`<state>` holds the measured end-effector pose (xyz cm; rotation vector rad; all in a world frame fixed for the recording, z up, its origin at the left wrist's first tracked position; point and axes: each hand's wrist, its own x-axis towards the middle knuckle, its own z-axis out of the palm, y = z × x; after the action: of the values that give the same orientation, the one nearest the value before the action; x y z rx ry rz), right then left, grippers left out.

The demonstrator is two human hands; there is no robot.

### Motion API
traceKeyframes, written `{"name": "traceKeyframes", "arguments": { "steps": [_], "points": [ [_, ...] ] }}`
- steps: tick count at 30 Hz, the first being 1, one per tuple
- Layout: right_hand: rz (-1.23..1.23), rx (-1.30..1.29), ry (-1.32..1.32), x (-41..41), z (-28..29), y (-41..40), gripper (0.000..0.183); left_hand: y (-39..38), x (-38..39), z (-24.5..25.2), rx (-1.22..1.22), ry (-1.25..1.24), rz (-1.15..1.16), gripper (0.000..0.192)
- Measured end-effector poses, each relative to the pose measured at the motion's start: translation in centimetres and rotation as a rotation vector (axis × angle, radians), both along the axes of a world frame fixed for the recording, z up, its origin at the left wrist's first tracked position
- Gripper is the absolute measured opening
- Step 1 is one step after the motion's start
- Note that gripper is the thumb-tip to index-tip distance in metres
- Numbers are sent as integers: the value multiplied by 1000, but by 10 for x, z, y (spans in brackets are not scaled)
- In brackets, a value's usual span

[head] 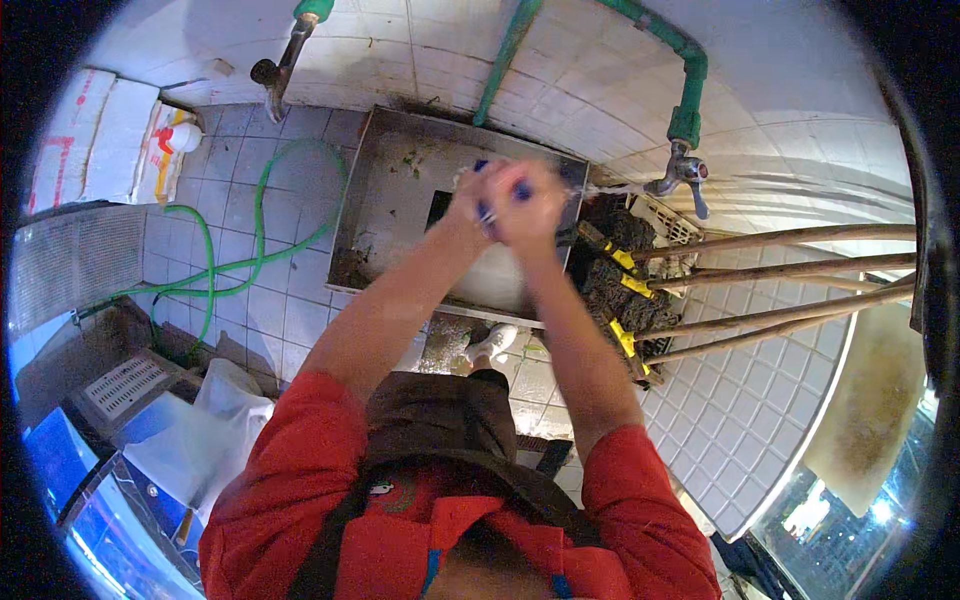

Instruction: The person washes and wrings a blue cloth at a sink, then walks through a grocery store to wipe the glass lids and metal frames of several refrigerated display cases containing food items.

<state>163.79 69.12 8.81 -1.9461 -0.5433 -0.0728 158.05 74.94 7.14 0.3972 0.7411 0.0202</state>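
My left hand (474, 196) and my right hand (536, 214) are clasped together over a metal basin (390, 225). Between them shows a small dark blue and white object (520, 190), mostly covered by my fingers and too blurred to name. A stream of water (604, 190) runs from the metal tap (679, 176) on the right to my right hand. Under my wrists, a black item (438, 208) lies partly hidden in the basin. Wet green scraps (411, 161) stick to the basin's floor.
Several mops with dark heads (634, 232) and wooden handles (780, 238) crowd the basin's right side. A green hose (259, 202) loops over the tiled floor at left. Another tap (276, 82) juts from the wall. White foam boxes (112, 142) stand far left.
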Motion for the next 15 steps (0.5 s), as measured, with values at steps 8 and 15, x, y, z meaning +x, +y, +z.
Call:
{"name": "traceKeyframes", "arguments": {
  "steps": [8,15],
  "points": [
    [229,887,1339,7,-39,-46,37,14,5,28,624,-277,-95,20],
    [189,900,1103,27,-16,-30,26,20,-22,-24,1237,-258,-8,41]
  ]
}}
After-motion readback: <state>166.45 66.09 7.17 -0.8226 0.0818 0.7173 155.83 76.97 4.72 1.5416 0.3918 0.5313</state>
